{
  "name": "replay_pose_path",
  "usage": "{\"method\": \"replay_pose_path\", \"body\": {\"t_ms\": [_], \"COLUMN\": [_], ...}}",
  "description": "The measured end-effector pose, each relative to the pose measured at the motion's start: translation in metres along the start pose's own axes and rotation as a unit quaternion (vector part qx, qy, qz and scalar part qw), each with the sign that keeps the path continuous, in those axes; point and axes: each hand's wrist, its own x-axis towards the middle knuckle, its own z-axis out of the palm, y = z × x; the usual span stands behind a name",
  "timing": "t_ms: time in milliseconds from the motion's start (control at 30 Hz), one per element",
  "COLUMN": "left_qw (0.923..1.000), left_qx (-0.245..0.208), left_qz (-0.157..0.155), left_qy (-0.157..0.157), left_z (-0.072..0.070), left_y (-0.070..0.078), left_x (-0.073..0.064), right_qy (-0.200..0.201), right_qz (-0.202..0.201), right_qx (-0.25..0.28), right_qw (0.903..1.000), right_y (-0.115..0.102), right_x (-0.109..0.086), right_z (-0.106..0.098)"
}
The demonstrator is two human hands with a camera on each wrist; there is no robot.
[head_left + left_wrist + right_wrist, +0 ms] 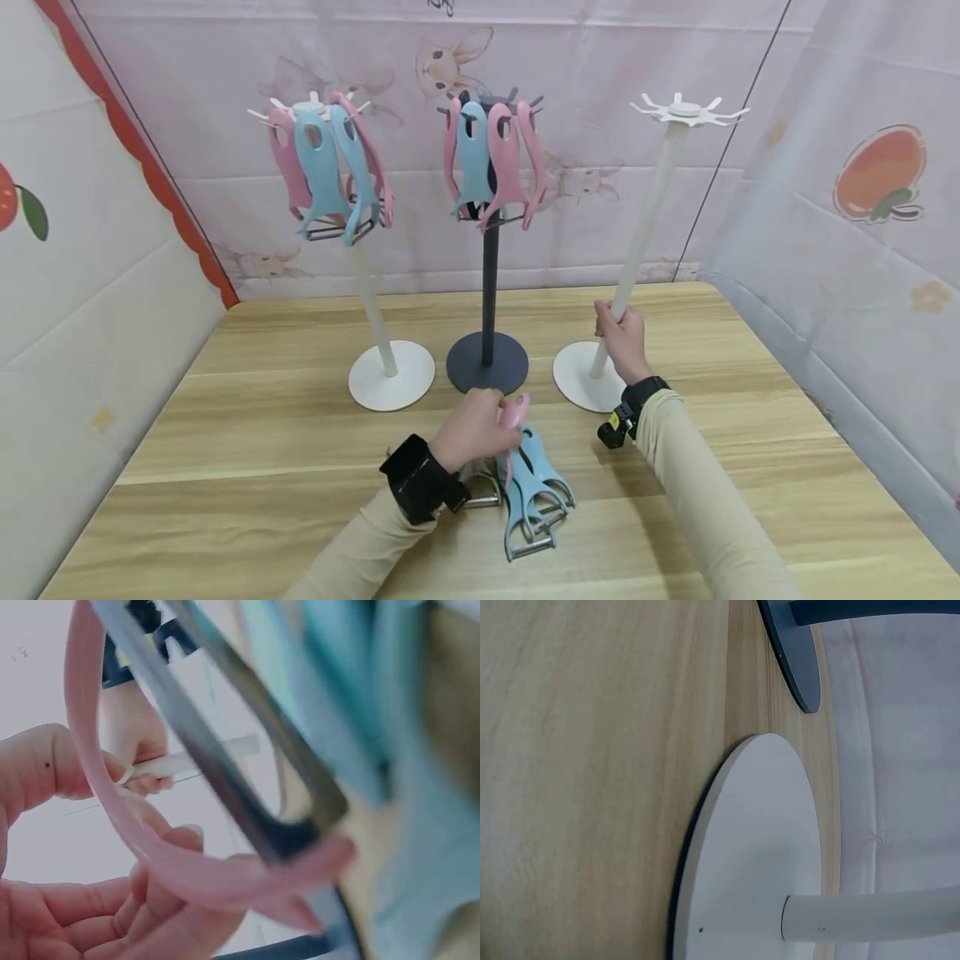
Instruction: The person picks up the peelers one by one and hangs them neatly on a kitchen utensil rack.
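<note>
My left hand [474,432] pinches a pink Y-shaped peeler [180,874] over a small pile of blue peelers [534,482] on the table. In the left wrist view, thumb and fingers hold the pink frame, and its metal blade points away from the palm. My right hand [626,340] grips the pole of the right white stand [651,217], low down above its round base [757,825]. No peelers hang on this stand's hooks. The right hand itself is out of the right wrist view.
A left white stand [392,377] and a middle black stand [489,275] hold pink and blue peelers on their top hooks. All three stands are in a row toward the back of the wooden table [247,433]. A printed cloth [570,58] hangs behind them.
</note>
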Motion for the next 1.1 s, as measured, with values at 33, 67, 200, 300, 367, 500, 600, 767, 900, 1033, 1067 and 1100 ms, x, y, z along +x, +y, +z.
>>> {"method": "replay_pose_path", "body": {"t_ms": [33, 67, 200, 300, 367, 500, 600, 767, 900, 1033, 1067, 1100], "left_qw": [0.9999, 0.9996, 0.9977, 0.9938, 0.9892, 0.9786, 0.9696, 0.9547, 0.9510, 0.9529, 0.9540, 0.9553], "left_qx": [0.007, 0.013, 0.003, -0.046, -0.081, -0.112, -0.109, -0.101, -0.085, -0.053, -0.046, -0.041], "left_qz": [0.008, 0.015, 0.050, 0.077, 0.092, 0.125, 0.161, 0.199, 0.199, 0.186, 0.181, 0.177], "left_qy": [0.010, 0.018, 0.046, 0.067, 0.081, 0.119, 0.148, 0.196, 0.221, 0.234, 0.234, 0.233], "left_z": [-0.003, -0.006, -0.014, -0.018, -0.020, -0.025, -0.030, -0.040, -0.049, -0.059, -0.062, -0.065], "left_y": [0.002, 0.004, 0.016, 0.029, 0.039, 0.062, 0.080, 0.107, 0.127, 0.147, 0.152, 0.157], "left_x": [0.003, 0.006, 0.023, 0.041, 0.052, 0.069, 0.078, 0.091, 0.100, 0.109, 0.111, 0.113], "right_qy": [-0.002, -0.003, -0.001, 0.012, 0.022, 0.027, 0.027, 0.015, 0.003, 0.017, 0.020, 0.024], "right_qz": [0.000, 0.001, 0.005, 0.004, -0.001, -0.013, -0.029, -0.077, -0.059, -0.024, -0.024, -0.027], "right_qx": [0.001, 0.003, 0.002, 0.001, 0.002, 0.015, 0.025, 0.025, 0.058, 0.081, 0.079, 0.068], "right_qw": [1.0000, 1.0000, 1.0000, 0.9999, 0.9998, 0.9994, 0.9989, 0.9966, 0.9965, 0.9963, 0.9964, 0.9970], "right_y": [0.002, 0.004, 0.017, 0.025, 0.027, 0.029, 0.029, 0.028, 0.023, 0.013, 0.011, 0.009], "right_x": [0.001, 0.002, 0.007, 0.010, 0.011, 0.013, 0.012, 0.009, 0.006, 0.004, 0.004, 0.003], "right_z": [0.000, 0.000, -0.001, -0.002, -0.002, -0.001, -0.001, -0.002, -0.001, 0.001, 0.002, 0.003]}}
